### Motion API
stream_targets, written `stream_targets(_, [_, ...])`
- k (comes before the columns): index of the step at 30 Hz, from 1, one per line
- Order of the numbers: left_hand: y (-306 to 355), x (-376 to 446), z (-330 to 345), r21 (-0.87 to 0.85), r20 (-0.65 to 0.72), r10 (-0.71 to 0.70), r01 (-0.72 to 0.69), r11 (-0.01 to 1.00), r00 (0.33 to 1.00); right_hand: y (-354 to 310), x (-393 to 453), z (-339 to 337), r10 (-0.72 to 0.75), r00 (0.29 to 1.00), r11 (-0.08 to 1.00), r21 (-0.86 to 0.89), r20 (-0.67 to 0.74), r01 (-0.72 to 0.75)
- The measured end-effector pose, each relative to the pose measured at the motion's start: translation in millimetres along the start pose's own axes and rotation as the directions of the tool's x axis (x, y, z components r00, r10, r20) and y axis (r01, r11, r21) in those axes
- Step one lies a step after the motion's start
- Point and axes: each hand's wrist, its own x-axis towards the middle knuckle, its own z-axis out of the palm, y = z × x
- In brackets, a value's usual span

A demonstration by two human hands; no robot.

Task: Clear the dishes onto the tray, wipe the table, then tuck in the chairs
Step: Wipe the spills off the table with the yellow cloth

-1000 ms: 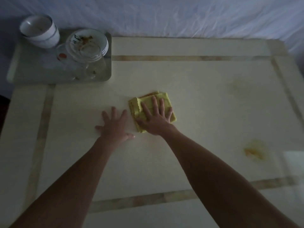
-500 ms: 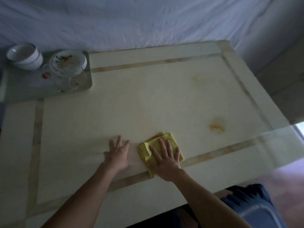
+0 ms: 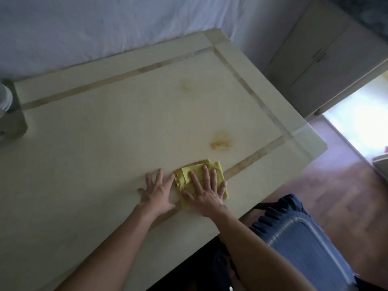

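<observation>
Only a corner of the tray (image 3: 14, 124) is seen; beside the stain (image 3: 220, 141), the cloth (image 3: 216, 168) is pressed by the flat-fingered right hand (image 3: 204, 191), the left hand (image 3: 156, 192) spread flat alongside.

Bare forearms, no sleeves visible

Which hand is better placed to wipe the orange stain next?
Right. The right hand already presses flat on the yellow cloth, just below the orange stain; the left hand rests on bare table.
</observation>
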Motion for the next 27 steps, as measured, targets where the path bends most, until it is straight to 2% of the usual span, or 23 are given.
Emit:
stream_targets(5, [43,44,-26,0.034,-0.035,0.009,-0.008,0.999,0.999,50,31,-37,0.066,0.998,0.996,0.053,-0.021,-0.065])
stream_targets(12, [87,121,-75,-0.005,-0.069,-0.065,0.065,0.998,0.995,89,103,-99,0.034,0.999,0.999,0.022,-0.030,-0.033])
stream_targets(19, [93,163,-95,0.037,-0.066,-0.149,0.152,0.988,0.987,85,200,-167,-0.100,0.995,0.994,-0.042,-0.013,0.099])
stream_targets(27, [83,181,-123,-0.131,-0.128,-0.280,0.263,0.956,0.952,88,187,-160,-0.246,0.969,0.959,-0.145,0.010,0.245])
